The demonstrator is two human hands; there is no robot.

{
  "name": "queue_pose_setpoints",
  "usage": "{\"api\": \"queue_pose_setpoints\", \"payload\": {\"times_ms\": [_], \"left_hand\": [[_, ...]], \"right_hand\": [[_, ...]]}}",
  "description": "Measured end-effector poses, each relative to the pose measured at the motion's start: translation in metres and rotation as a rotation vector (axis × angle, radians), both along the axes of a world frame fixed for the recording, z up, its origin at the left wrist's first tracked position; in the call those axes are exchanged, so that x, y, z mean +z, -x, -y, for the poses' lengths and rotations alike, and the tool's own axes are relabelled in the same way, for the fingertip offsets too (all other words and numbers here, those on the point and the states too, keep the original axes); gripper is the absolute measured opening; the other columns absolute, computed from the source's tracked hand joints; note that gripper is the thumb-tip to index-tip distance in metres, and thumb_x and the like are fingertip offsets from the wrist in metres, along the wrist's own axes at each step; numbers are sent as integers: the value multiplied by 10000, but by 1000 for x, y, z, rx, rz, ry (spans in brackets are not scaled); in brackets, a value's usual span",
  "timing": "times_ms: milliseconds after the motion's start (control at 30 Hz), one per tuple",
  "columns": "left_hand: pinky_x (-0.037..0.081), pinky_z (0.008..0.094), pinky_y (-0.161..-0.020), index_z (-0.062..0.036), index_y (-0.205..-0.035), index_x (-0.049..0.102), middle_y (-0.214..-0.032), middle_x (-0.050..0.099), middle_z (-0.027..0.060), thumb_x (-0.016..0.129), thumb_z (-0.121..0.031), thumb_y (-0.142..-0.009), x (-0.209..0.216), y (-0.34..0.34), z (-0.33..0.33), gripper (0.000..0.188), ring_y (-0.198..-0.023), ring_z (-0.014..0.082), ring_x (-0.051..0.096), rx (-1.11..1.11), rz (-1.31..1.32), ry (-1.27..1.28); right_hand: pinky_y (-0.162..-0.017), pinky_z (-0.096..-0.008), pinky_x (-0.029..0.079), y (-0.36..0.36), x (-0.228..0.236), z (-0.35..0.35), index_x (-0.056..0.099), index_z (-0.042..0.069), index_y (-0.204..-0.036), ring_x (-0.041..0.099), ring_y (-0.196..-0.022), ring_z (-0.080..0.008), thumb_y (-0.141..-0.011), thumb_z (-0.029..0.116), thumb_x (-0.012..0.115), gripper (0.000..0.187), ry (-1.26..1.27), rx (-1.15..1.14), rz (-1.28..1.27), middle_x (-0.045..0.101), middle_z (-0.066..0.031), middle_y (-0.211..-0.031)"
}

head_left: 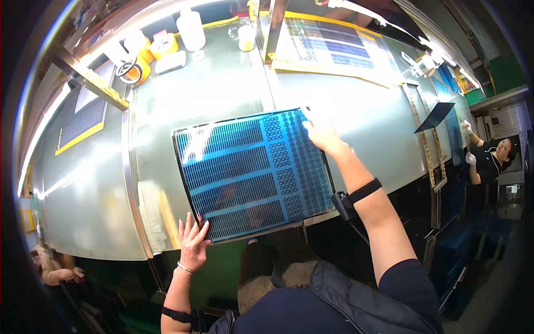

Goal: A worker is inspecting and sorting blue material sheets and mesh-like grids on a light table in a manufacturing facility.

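Landmark: pale grey metal worktable [361,106]. Findings run L to R.

Table's rear L: orange-and-black round roll [129,72], then tall white plastic bottle [191,30]. Both well apart from the work; low risk unless a long swing reaches the rear.

Table's near edge, L of centre: L hand [193,247], fingers spread and straight at the lower L corner of the glossy blue rectangular panel [231,181] w/ dark slots and rings. Grip under the corner n/v. If that contact is only light, the corner could slip and drop.

Panel lies tilted, lower border approx. along table's near edge; resting or lifted, can't tell. Risk: knocked edge or fall to floor if support is lost. Glare on its upper L could hide marks.

R hand [322,136] well apart from L, clamped on panel's upper R corner. Diagonal hold: uneven pull may twist or flex the panel. Black wrist-strap box [343,206] sits just beside panel's R border; could scrape it, and its thin black cable [360,232] could snag.

Table's far R: dark flat plate [435,117], clear of panel; collision risk min.
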State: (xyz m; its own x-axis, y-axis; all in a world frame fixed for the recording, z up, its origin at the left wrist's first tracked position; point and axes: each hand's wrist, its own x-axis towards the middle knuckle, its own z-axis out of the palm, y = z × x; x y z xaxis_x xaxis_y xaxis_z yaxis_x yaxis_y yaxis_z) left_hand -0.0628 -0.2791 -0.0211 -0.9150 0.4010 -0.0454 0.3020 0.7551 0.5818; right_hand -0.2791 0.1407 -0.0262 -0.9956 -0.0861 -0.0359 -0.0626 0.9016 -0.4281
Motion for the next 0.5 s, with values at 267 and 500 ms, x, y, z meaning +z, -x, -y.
{"api": "queue_pose_setpoints", "payload": {"times_ms": [267,500], "left_hand": [[100,512,-1096,-94,-1254,531,-1371,424,142,655,-36,-687,1,-2,0,584,-1347,371,241,37,11,-17],[92,519,-1094,-86,-1249,531,-1366,428,148,654,-29,-692,4,-1,-3,574,-1345,381,240,41,24,-30]], "right_hand": [[-881,-476,428,7,13,16,459,179,-1267,533,-1032,-387,-899,235,440,373,-82,-133,134,532,-211,-1139],[-848,-475,441,13,18,11,467,238,-1250,558,-977,-388,-906,248,430,347,-67,-178,194,557,-216,-1054]]}}
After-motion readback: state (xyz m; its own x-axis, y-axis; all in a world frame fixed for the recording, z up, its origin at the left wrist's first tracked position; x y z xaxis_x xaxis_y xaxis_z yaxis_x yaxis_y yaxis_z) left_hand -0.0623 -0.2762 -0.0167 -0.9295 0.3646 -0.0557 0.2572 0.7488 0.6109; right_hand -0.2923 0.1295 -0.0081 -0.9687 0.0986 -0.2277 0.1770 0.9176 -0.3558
